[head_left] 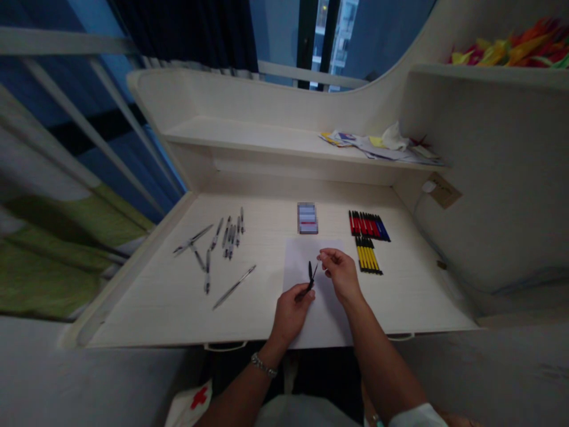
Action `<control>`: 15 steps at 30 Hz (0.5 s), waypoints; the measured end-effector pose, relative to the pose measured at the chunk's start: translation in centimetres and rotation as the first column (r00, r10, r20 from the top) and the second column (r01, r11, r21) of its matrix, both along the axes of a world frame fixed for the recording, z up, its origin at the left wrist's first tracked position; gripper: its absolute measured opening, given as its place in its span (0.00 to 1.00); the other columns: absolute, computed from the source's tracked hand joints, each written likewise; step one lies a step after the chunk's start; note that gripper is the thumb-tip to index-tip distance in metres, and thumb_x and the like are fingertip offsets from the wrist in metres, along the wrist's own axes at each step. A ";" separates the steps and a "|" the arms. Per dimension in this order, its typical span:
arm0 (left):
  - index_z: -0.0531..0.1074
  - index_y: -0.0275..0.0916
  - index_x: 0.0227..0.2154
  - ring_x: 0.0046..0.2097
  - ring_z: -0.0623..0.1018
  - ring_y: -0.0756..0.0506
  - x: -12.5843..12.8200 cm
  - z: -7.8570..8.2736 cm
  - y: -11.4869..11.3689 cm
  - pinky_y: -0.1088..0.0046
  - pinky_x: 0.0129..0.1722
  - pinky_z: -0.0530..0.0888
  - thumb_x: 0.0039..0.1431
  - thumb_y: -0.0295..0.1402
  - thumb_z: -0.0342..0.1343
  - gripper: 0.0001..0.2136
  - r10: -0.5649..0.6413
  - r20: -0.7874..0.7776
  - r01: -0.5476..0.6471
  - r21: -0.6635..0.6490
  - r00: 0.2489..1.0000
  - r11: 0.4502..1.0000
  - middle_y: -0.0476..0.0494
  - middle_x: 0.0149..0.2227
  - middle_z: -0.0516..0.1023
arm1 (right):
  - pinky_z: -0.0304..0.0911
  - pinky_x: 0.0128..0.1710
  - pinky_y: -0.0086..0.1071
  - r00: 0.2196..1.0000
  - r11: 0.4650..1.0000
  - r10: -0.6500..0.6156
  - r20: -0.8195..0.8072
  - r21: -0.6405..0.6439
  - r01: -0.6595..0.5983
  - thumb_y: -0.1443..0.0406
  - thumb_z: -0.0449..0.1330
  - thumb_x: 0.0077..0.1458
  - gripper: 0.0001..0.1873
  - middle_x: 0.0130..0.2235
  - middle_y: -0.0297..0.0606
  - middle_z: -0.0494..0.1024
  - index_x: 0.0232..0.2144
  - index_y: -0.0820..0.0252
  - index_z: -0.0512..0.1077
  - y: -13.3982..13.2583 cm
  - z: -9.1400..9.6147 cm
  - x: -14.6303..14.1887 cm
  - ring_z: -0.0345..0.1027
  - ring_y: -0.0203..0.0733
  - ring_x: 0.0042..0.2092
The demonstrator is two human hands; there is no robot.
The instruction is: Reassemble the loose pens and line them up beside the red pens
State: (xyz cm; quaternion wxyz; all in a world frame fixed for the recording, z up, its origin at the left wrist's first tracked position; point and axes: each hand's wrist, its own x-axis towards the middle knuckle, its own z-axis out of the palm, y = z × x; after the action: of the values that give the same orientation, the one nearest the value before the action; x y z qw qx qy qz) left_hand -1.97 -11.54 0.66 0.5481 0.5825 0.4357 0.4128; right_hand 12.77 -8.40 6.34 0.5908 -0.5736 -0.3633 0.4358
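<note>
Over a white sheet of paper (296, 255), my left hand (291, 311) is closed around a dark pen (310, 286) near the lower part. A short black piece (310, 270) stands up beside the pen's thin upper end; whether it is a cap or a clip I cannot tell. My right hand (341, 274) pinches near that thin end, thumb and fingertips together. Whatever small thing lies in the pinch is too small to make out. Just right of my right hand is a row of yellow-and-black pens (367, 256).
Red and blue pens (368, 225) lie in a row behind the yellow ones. A phone (307, 218) rests beyond the paper. Several clear pens (230, 237) are scattered at left, one long one (235, 287) nearer. Papers (377, 145) lie on the shelf; a cable (438, 255) hangs at right.
</note>
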 end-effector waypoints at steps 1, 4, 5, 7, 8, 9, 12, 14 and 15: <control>0.76 0.39 0.43 0.43 0.78 0.44 0.0 0.0 0.0 0.67 0.46 0.73 0.57 0.37 0.56 0.13 -0.001 -0.002 0.001 0.003 1.000 1.000 0.42 0.43 0.80 | 0.52 0.21 0.26 1.000 1.000 0.004 0.008 0.004 -0.005 0.55 0.64 0.44 0.18 0.32 0.38 0.77 0.35 0.60 0.74 0.0 -0.1 0.0 0.61 0.33 0.25; 0.76 0.39 0.43 0.42 0.79 0.44 0.0 0.0 0.0 0.67 0.46 0.73 0.57 0.37 0.56 0.13 -0.007 -0.009 0.007 0.002 1.000 1.000 0.42 0.42 0.80 | 0.52 0.21 0.27 0.998 1.000 0.019 0.055 0.018 -0.020 0.55 0.64 0.44 0.18 0.30 0.38 0.77 0.35 0.61 0.74 0.0 -0.3 0.0 0.60 0.33 0.24; 0.76 0.39 0.43 0.42 0.79 0.44 0.0 0.0 0.0 0.67 0.46 0.73 0.57 0.37 0.56 0.13 -0.008 -0.010 0.008 -0.001 1.000 1.000 0.42 0.42 0.80 | 0.53 0.22 0.27 0.997 0.999 0.025 0.078 0.027 -0.027 0.55 0.64 0.45 0.17 0.30 0.38 0.77 0.35 0.61 0.75 0.0 -0.4 0.0 0.60 0.33 0.25; 0.76 0.38 0.43 0.42 0.79 0.44 0.0 -0.1 0.0 0.67 0.46 0.73 0.57 0.37 0.56 0.13 -0.009 -0.009 0.009 -0.006 1.000 1.000 0.42 0.42 0.80 | 0.55 0.23 0.28 0.992 0.997 0.047 0.121 0.047 -0.053 0.56 0.64 0.45 0.16 0.29 0.37 0.77 0.34 0.61 0.75 -0.1 -0.5 0.0 0.61 0.34 0.25; 0.76 0.38 0.42 0.42 0.79 0.44 0.0 -0.2 0.0 0.67 0.46 0.73 0.57 0.37 0.56 0.13 -0.006 -0.009 0.006 -0.009 1.000 1.000 0.42 0.42 0.80 | 0.56 0.24 0.28 0.988 0.996 0.062 0.138 0.051 -0.069 0.56 0.63 0.46 0.16 0.28 0.36 0.76 0.34 0.61 0.75 -0.1 -0.6 0.0 0.62 0.34 0.26; 0.76 0.38 0.42 0.42 0.79 0.44 0.0 -0.2 0.0 0.67 0.45 0.74 0.57 0.37 0.56 0.13 -0.006 -0.008 0.005 -0.013 1.000 1.000 0.43 0.41 0.80 | 0.57 0.25 0.29 0.985 0.995 0.078 0.152 0.050 -0.086 0.56 0.63 0.46 0.15 0.28 0.36 0.76 0.33 0.61 0.75 -0.1 -0.6 0.0 0.62 0.35 0.26; 0.76 0.39 0.41 0.40 0.79 0.44 -0.1 -0.1 0.0 0.67 0.44 0.74 0.57 0.37 0.56 0.12 -0.009 -0.012 0.009 -0.016 1.000 1.000 0.43 0.41 0.81 | 0.58 0.27 0.30 0.974 0.991 0.121 0.189 0.036 -0.130 0.57 0.62 0.47 0.14 0.28 0.36 0.76 0.32 0.61 0.75 -0.2 -0.4 0.4 0.63 0.35 0.26; 0.76 0.39 0.41 0.41 0.79 0.44 -0.3 0.1 0.0 0.68 0.44 0.74 0.57 0.37 0.55 0.12 -0.011 -0.022 0.011 0.002 1.000 1.000 0.43 0.41 0.80 | 0.59 0.28 0.30 0.961 0.987 0.147 0.235 0.033 -0.160 0.57 0.62 0.47 0.13 0.28 0.36 0.76 0.31 0.60 0.75 -0.1 0.0 0.8 0.64 0.36 0.27; 0.76 0.39 0.41 0.42 0.79 0.44 -0.3 0.2 0.0 0.68 0.45 0.74 0.57 0.37 0.55 0.12 -0.013 -0.027 0.013 0.015 1.000 1.000 0.43 0.41 0.80 | 0.60 0.29 0.30 0.950 0.983 0.167 0.265 0.029 -0.181 0.57 0.62 0.47 0.12 0.28 0.35 0.76 0.31 0.60 0.75 -0.1 0.3 1.0 0.64 0.36 0.28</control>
State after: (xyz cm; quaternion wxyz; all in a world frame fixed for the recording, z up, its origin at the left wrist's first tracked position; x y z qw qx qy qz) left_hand -2.31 -11.56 0.83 0.5406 0.5949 0.4361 0.4045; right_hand 13.75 -8.52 6.65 0.5120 -0.5759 -0.4987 0.3968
